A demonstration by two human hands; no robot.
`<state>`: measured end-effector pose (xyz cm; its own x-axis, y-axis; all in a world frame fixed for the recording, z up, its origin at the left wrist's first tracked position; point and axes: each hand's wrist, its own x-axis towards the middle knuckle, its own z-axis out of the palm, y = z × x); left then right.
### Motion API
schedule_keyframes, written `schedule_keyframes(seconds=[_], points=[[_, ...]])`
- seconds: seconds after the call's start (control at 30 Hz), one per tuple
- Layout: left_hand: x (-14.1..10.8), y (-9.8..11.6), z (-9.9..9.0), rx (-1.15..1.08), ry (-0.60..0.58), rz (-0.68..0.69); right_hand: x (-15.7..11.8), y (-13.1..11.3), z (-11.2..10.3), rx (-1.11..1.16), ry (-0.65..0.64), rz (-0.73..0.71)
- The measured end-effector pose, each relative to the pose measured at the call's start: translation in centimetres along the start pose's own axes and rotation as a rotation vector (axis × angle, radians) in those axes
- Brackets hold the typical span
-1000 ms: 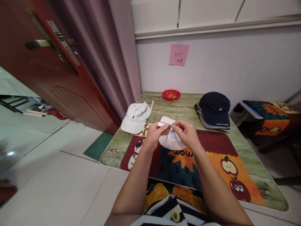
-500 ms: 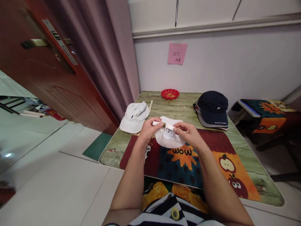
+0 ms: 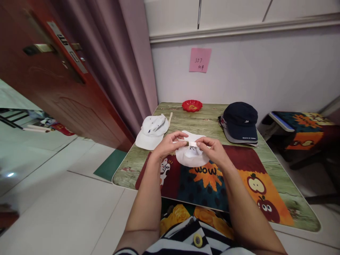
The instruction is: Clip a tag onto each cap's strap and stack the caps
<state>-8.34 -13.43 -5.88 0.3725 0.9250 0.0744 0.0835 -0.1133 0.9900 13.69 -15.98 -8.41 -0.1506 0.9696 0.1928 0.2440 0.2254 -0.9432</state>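
A white cap point(image 3: 191, 161) rests on the patterned mat in front of me, its back strap turned toward me and dark lettering partly visible behind the strap. My left hand point(image 3: 171, 144) pinches the strap's left side beside a small brass-coloured buckle. On the other side, my right hand point(image 3: 211, 148) pinches the white strap point(image 3: 193, 144) between thumb and fingers. To the left lies another white cap point(image 3: 152, 131) with a small dark logo, its strap end sticking up. A stack topped by a navy cap point(image 3: 240, 122) sits at the right.
The caps are on a green wood-grain table point(image 3: 127, 171) with a colourful mat point(image 3: 209, 193). A red scalloped dish point(image 3: 192, 106) stands near the wall. Beyond the table's right edge is a covered stool point(image 3: 305, 124); a brown door point(image 3: 87, 102) and curtain point(image 3: 127, 53) are at the left.
My left hand has shifted slightly right toward my right hand, and the loose strap end that stuck out past its fingers is now covered. The strap now spans more of the lettering.
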Motion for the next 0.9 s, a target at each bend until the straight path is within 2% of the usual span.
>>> schedule_keyframes(seconds=[0.1, 0.3, 0.5, 0.6, 0.7, 0.77, 0.9], points=[[0.3, -0.1, 0.1, 0.044, -0.043, 0.029, 0.0, -0.1, 0.0, -0.003, 0.001, -0.006], [0.4, -1.0, 0.2, -0.049, -0.031, -0.077, 0.0, 0.4, -0.4, -0.028, 0.023, -0.024], [0.0, -0.9, -0.2, 0.014, 0.002, -0.037, -0.1, 2.5, -3.0, -0.073, 0.013, -0.056], [-0.5, -0.4, -1.0, 0.142, -0.001, 0.052, -0.4, 4.3, -5.2, -0.268, -0.027, -0.091], [-0.9, -0.4, -2.2, 0.356, 0.009, 0.127, -0.8, 5.9, -6.5, -0.462, -0.145, -0.099], [-0.8, -1.0, -2.6, 0.477, 0.008, 0.106, -0.8, 6.5, -6.5, -0.536, -0.208, -0.082], [-0.4, -2.3, -2.5, 0.519, 0.003, 0.043, -0.4, 6.3, -5.1, -0.524, -0.191, -0.138]])
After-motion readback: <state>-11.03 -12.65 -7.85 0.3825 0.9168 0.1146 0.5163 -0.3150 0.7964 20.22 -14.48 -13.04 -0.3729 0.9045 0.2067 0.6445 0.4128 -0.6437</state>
